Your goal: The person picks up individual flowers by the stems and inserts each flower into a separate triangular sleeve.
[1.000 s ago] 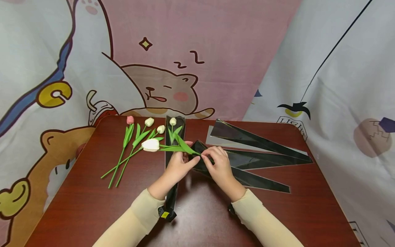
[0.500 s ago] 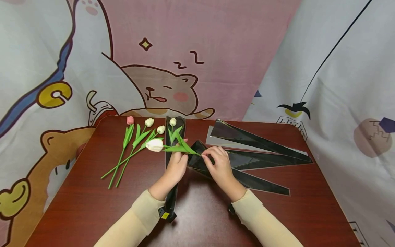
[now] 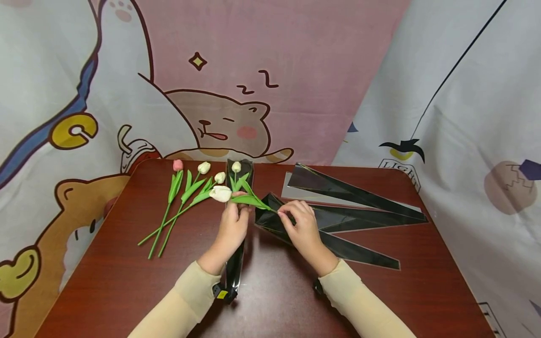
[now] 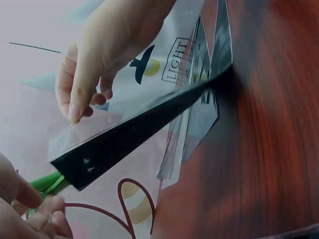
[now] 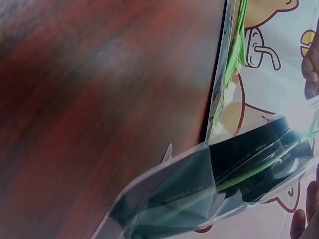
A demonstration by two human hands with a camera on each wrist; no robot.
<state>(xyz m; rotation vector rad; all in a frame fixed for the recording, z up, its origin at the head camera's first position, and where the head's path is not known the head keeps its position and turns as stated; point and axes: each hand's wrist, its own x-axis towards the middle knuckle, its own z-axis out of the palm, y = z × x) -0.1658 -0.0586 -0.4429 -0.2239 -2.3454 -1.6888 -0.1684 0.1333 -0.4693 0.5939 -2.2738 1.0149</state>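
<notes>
A white tulip with green leaves lies sideways in my left hand, whose fingers hold it just behind the bloom. Its stem runs right into the open mouth of a black flower sleeve with a clear front. Through that clear film, the right wrist view shows the green stem inside. My right hand pinches the upper film edge near the mouth between thumb and forefinger. In the left wrist view, the sleeve slants up from the table, leaves at its mouth.
Another white tulip lies in a long black sleeve beneath my left forearm. One pink tulip and two white tulips lie crossed at left. More black sleeves fan out at right on the brown table.
My left hand has shifted left along the flower toward the bloom. The tulip has moved right, its stem deeper in the sleeve. My right hand stays nearly in place.
</notes>
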